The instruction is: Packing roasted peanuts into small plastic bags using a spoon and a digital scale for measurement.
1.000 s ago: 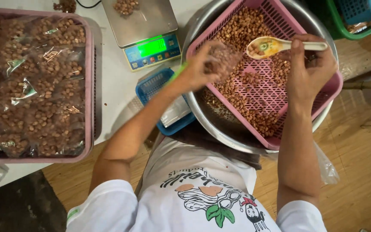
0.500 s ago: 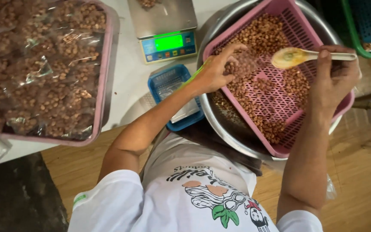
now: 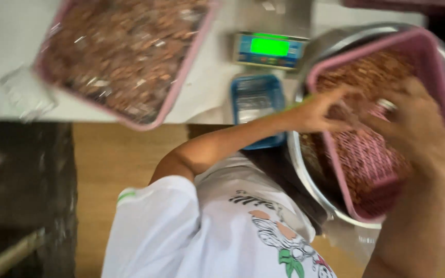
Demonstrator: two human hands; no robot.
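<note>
The picture is blurred by motion. A pink plastic basket (image 3: 441, 51) of brown nuts (image 3: 382, 69) sits inside a large metal bowl (image 3: 305, 170). My left hand (image 3: 323, 110) reaches over the basket's near rim, its fingers pinched on what looks like a small clear bag. Right beside it, low over the nuts, my right hand (image 3: 415, 126) is closed on a spoon, of which only a pale shiny bit (image 3: 387, 105) shows. The two hands almost touch.
A digital scale (image 3: 270, 49) with a lit green display stands on the white table (image 3: 11, 62). A small blue tray (image 3: 257, 100) lies in front of it. A pink tray (image 3: 181, 82) of bagged nuts sits at the left. Wooden floor lies below.
My right hand with the spoon has come down and left toward my left hand over the basket. The camera has swung, and the view has tilted and blurred.
</note>
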